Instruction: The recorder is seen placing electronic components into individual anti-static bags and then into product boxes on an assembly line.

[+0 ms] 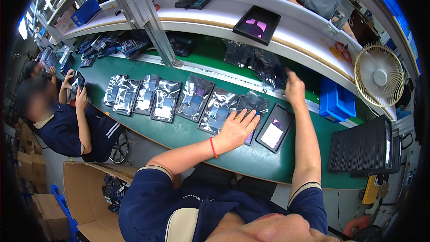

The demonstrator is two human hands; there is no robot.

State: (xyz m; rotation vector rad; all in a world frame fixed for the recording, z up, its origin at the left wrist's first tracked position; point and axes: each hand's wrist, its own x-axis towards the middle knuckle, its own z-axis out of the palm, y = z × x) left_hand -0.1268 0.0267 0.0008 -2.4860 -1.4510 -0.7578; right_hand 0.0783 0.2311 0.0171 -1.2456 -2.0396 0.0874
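My left hand (238,128) lies flat, fingers spread, on a dark tablet in a clear shiny bag (251,107) on the green belt (188,132). A ring and a red wrist string show on that arm. A bare black tablet (274,129) lies just right of it. My right hand (294,88) reaches further out, fingers apart, touching the edge of a pile of empty shiny bags (264,65) at the far side of the belt. A row of several bagged tablets (161,98) stretches left along the belt.
A co-worker at the left holds a dark device (77,80). Another person sits across the white shelf (295,31), which carries black trays (256,24). A round fan (379,75), a blue bin (336,98), a stack of black trays (360,145) and a cardboard box (89,192) stand around.
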